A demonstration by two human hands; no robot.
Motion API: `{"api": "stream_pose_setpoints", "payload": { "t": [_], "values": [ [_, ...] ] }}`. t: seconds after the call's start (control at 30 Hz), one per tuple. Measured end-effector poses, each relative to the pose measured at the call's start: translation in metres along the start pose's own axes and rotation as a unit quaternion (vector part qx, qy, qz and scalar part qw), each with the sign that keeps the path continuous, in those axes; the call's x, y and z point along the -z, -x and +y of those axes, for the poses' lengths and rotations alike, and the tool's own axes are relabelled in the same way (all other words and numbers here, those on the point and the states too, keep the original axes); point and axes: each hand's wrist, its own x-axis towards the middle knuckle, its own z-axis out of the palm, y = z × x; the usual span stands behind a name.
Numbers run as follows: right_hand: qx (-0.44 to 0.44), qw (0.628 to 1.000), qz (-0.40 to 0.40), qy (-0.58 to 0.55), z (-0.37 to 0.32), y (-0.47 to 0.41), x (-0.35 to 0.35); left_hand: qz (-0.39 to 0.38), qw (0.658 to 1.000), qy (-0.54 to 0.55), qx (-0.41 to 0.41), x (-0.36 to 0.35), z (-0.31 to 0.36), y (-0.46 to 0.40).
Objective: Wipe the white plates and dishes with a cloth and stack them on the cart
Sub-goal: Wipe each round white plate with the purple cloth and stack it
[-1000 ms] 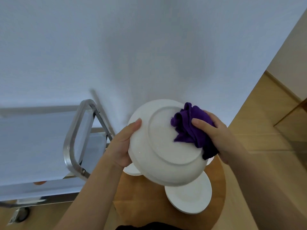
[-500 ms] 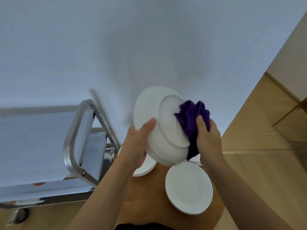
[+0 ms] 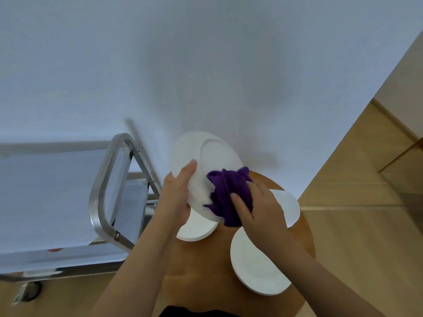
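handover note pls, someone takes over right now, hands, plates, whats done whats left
Left hand: grips the plate by its rim, held tilted, underside toward the camera.
Right hand: grips the purple cloth, pressing it on the plate's lower edge.
Table: three more plates or stacks wait there.
Cart: to the left; no plates visible on it.
Left: finish this wipe, put it on the cart, then the others.

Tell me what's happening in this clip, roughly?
A person is wiping a white plate, held tilted above a round wooden table. The left hand grips the plate's edge while the right hand presses a purple cloth against its underside. Three more lots of white plates lie on the table. The metal cart stands to the left; no plates show on it.
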Motion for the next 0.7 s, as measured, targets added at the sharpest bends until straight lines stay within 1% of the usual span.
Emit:
{"api": "stream_pose_setpoints", "payload": {
  "t": [0.07, 0.13, 0.2, 0.23, 0.27, 0.33, 0.4, 0.43, 0.5, 0.7],
  "values": [
    [-0.057, 0.996, -0.032, 0.067, 0.016, 0.002, -0.011, 0.0, 0.998, -0.055, 0.009, 0.013, -0.005, -0.002],
    [-0.138, 0.984, -0.062, 0.097, 0.03, -0.003, -0.023, 0.0, 0.991, -0.13, 0.01, 0.024, -0.011, -0.004],
    [-0.201, 0.973, -0.071, 0.083, 0.044, -0.009, -0.036, -0.001, 0.978, -0.209, 0.011, 0.035, -0.022, -0.008],
    [-0.227, 0.97, -0.068, 0.059, 0.049, -0.009, -0.042, -0.005, 0.964, -0.265, 0.008, 0.041, -0.031, -0.01],
    [-0.251, 0.965, -0.066, 0.036, 0.054, -0.009, -0.049, -0.007, 0.94, -0.341, 0.004, 0.046, -0.041, -0.014],
    [-0.283, 0.957, -0.067, -0.001, 0.062, -0.007, -0.061, -0.008, 0.86, -0.51, -0.003, 0.057, -0.063, -0.023],
    [-0.301, 0.951, -0.069, -0.017, 0.069, -0.004, -0.071, -0.033, 0.782, -0.623, 0.002, 0.069, -0.082, -0.034],
    [-0.311, 0.948, -0.069, -0.023, 0.073, -0.002, -0.075, -0.047, 0.755, -0.654, 0.007, 0.075, -0.092, -0.041],
    [-0.333, 0.94, -0.067, -0.033, 0.081, 0.006, -0.083, -0.072, 0.716, -0.695, 0.009, 0.088, -0.112, -0.055],
    [-0.406, 0.909, -0.076, -0.062, 0.099, 0.022, -0.107, -0.181, 0.561, -0.807, -0.034, 0.122, -0.174, -0.087]
  ]
}}
